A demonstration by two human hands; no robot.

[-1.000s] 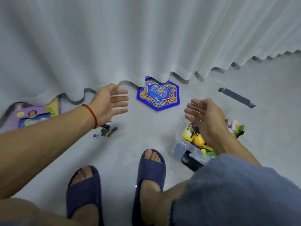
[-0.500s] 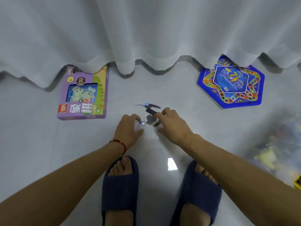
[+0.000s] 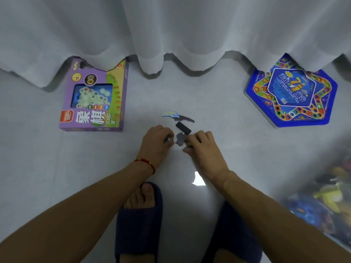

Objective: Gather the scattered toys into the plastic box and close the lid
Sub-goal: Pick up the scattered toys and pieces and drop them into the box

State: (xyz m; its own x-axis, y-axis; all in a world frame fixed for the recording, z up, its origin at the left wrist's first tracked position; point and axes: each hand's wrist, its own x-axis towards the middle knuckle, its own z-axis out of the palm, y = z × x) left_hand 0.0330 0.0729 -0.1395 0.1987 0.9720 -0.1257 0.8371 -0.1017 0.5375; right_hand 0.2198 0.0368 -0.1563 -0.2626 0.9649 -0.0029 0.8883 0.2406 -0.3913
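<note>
Centre frame, floor: our left hand (image 3: pixel 157 140) and right hand (image 3: pixel 201 144), fingers curled, pinch small toy pieces (image 3: pixel 180 138) for collecting. Plastic box (image 3: pixel 322 204), blurred, toy-filled, lower right, awaits them.

Blurry plastic box (image 3: pixel 322 202) of toys at near right, cut off by the right edge. Tiny thing under left hand (image 3: pixel 156 142) fingers, maybe a toy bit, too small to tell. Far edges of purple game box (image 3: pixel 95 99) and blue game board (image 3: pixel 292 93) tucked under curtain (image 3: pixel 171 31).
</note>
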